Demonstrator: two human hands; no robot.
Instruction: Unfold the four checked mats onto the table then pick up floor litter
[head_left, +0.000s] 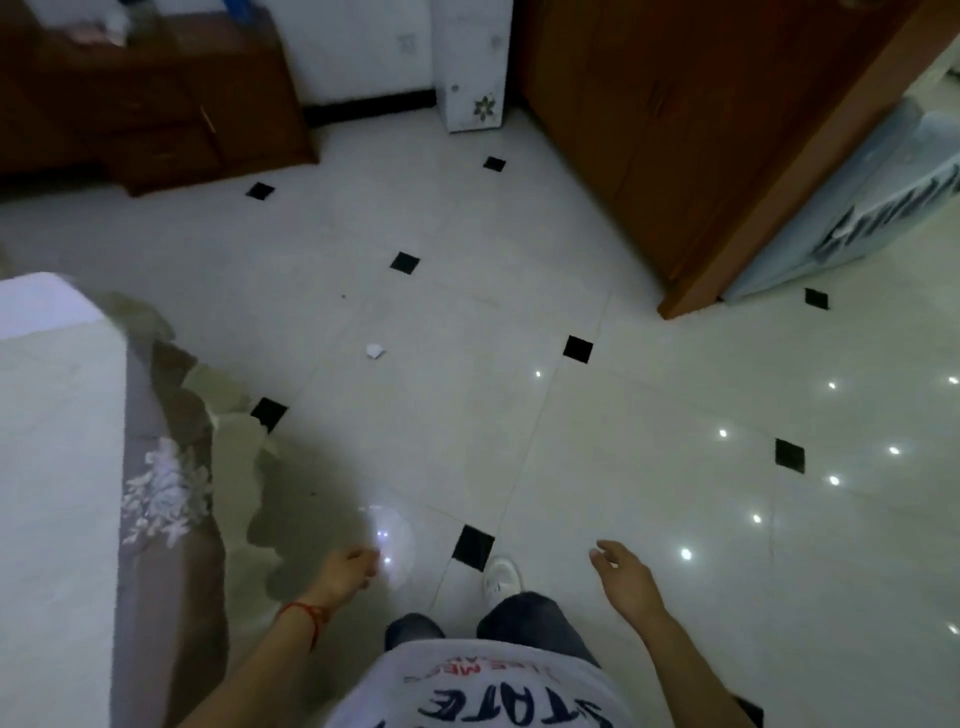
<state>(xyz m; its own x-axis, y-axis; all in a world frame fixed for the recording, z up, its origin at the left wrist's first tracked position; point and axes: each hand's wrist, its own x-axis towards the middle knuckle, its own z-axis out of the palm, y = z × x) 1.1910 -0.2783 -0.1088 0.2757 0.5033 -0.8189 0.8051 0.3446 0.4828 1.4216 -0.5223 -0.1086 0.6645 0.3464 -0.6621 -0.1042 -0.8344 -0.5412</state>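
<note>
Now my left hand (349, 566) hangs loosely curled, my right hand (626, 574) hangs relaxed, both empty. 1 crumpled white scrap (375, 351) lies well ahead on the floor (649, 441); I could overlook it against pale, glaring tiles.

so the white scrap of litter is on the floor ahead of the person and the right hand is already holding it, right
Not quite. The white scrap of litter does lie on the tiled floor ahead of the person, but the right hand is not holding it: its fingers are relaxed and hold nothing, well short of the scrap. The head view shows this.
</note>
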